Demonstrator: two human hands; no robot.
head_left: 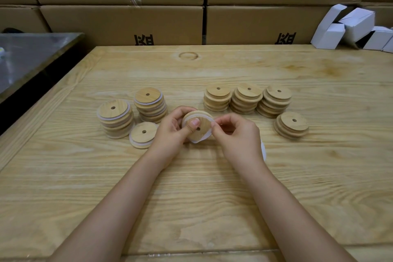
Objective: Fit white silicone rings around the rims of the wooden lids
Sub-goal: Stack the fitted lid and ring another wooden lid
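Note:
My left hand (173, 128) grips a round wooden lid (202, 122) with a centre hole, thumb pressed on its face, just above the table. A white silicone ring (203, 138) runs partly round the lid's rim and hangs loose at the lower right. My right hand (235, 134) pinches that ring at the lid's right edge. Left of my hands stand two stacks of lids with white rings (116, 118) (150, 104) and one low pile (143, 135). To the right stand three stacks of bare lids (217, 97) (247, 98) (275, 101) and a short stack (291, 125).
The wooden table (191, 187) stretches wide in front of me. Cardboard boxes (121, 23) wall off the back. Small white cartons (353, 27) lie at the back right. A dark metal-topped surface (27, 55) stands at the left. Something white (263, 151) peeks out behind my right wrist.

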